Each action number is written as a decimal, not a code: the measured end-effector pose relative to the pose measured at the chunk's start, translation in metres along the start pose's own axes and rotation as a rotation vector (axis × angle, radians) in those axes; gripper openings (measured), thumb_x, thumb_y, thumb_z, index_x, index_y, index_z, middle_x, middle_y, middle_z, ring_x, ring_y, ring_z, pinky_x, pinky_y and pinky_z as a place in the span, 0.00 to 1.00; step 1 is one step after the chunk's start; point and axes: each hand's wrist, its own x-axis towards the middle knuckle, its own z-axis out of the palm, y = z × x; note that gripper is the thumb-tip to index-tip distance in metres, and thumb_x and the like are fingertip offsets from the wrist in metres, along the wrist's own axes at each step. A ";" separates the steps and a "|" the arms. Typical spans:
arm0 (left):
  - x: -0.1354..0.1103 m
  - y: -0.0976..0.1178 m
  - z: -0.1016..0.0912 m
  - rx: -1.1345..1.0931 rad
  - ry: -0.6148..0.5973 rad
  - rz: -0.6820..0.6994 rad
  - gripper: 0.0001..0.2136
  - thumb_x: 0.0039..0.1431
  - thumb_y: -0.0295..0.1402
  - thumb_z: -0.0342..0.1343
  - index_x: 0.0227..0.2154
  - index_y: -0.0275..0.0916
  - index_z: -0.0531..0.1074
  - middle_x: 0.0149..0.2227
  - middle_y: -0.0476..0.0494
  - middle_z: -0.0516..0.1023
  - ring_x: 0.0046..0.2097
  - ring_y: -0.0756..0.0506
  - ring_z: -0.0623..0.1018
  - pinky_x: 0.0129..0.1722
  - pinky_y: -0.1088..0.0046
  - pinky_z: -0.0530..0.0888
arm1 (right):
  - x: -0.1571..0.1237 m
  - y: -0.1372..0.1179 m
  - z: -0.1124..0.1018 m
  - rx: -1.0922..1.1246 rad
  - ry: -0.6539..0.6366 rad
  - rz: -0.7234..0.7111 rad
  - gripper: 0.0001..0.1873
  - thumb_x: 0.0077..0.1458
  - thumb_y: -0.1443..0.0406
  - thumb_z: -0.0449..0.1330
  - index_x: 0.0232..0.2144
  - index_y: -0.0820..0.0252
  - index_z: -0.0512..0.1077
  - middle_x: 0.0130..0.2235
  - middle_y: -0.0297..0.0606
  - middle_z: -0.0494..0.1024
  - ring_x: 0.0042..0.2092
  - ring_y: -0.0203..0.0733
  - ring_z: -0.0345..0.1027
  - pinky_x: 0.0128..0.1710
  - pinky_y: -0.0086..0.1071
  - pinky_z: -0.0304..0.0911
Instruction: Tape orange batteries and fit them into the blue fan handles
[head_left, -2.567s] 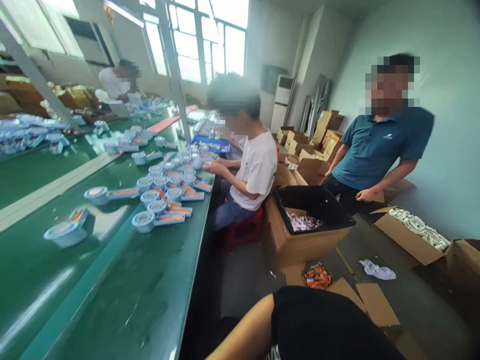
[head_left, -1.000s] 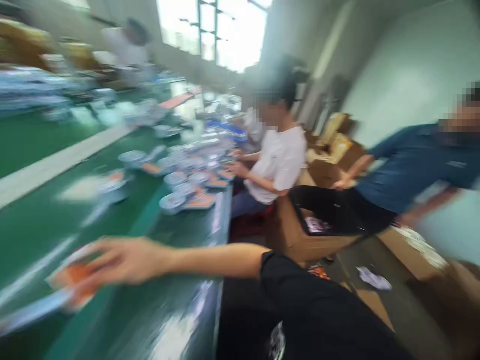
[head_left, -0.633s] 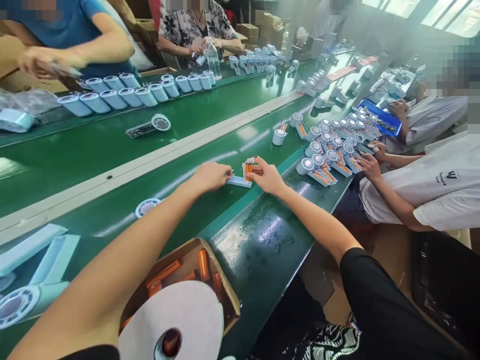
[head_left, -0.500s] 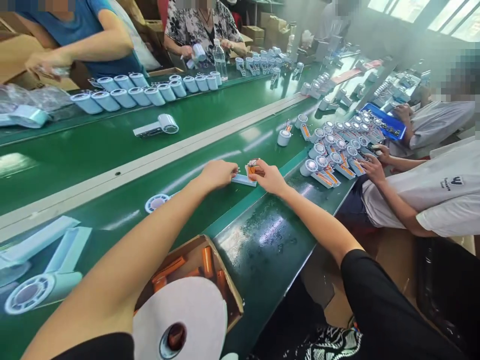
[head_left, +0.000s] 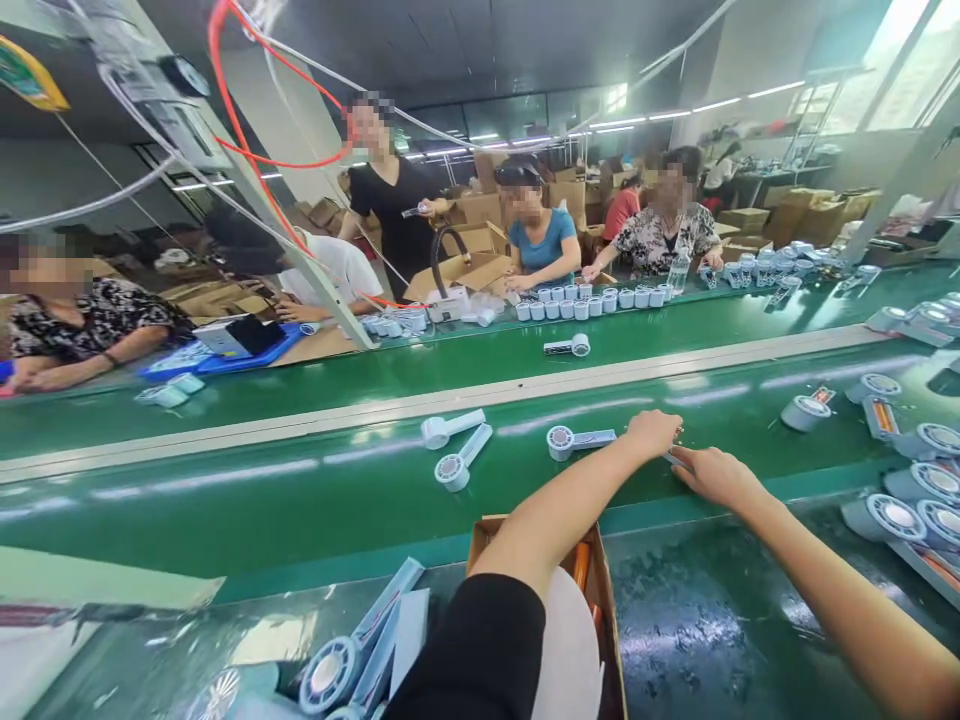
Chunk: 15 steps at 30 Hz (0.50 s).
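Two fan shells point(head_left: 454, 450) lie on the green belt point(head_left: 225, 500), another fan part point(head_left: 574, 440) just left of the hands. Left hand point(head_left: 654, 432) curled, fingertips pinching a small piece point(head_left: 673, 458) on the belt; piece mostly hidden. Right hand point(head_left: 712, 474) touches the same piece, fingers bent over it, grip unclear. Cardboard box point(head_left: 600, 570) near, under left arm. More fans point(head_left: 900, 510) at right.

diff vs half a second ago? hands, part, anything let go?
The view swung left, toward the workers across the belt. Both hands stay together on the green conveyor belt: left hand and right hand still pinch the pale blue fan handle piece; its orange part is now hidden. Nothing let go.
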 end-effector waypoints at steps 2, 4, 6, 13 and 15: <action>0.000 0.010 -0.001 -0.001 0.008 0.022 0.16 0.73 0.42 0.60 0.57 0.42 0.75 0.59 0.40 0.76 0.57 0.39 0.79 0.55 0.58 0.80 | -0.018 0.025 -0.010 -0.009 0.000 -0.044 0.20 0.68 0.59 0.53 0.48 0.52 0.85 0.40 0.57 0.86 0.41 0.58 0.83 0.48 0.50 0.72; -0.006 0.016 -0.001 0.001 0.013 0.038 0.17 0.72 0.42 0.61 0.58 0.42 0.75 0.60 0.39 0.75 0.58 0.38 0.78 0.57 0.57 0.78 | -0.039 0.054 -0.021 -0.021 -0.006 -0.087 0.20 0.66 0.60 0.54 0.50 0.50 0.84 0.44 0.54 0.86 0.41 0.56 0.83 0.48 0.48 0.73; -0.031 0.016 -0.001 -0.005 0.019 0.056 0.17 0.72 0.39 0.61 0.59 0.40 0.74 0.61 0.38 0.76 0.60 0.38 0.77 0.60 0.59 0.76 | -0.058 0.080 -0.028 -0.033 -0.020 -0.124 0.20 0.65 0.61 0.54 0.51 0.49 0.84 0.44 0.50 0.87 0.42 0.55 0.84 0.48 0.46 0.74; -0.277 0.005 0.013 -0.111 -0.126 0.063 0.34 0.54 0.56 0.71 0.59 0.42 0.75 0.62 0.37 0.78 0.63 0.31 0.75 0.67 0.49 0.70 | -0.102 0.127 -0.020 0.025 0.169 -0.306 0.18 0.65 0.64 0.57 0.52 0.58 0.82 0.56 0.52 0.84 0.55 0.59 0.81 0.55 0.49 0.76; -0.329 0.010 0.022 -0.060 -0.245 -0.051 0.43 0.55 0.55 0.70 0.69 0.42 0.67 0.71 0.35 0.68 0.72 0.25 0.64 0.73 0.42 0.61 | -0.123 0.119 -0.017 0.107 0.365 -0.339 0.17 0.65 0.62 0.59 0.51 0.60 0.82 0.56 0.55 0.83 0.57 0.60 0.79 0.59 0.52 0.74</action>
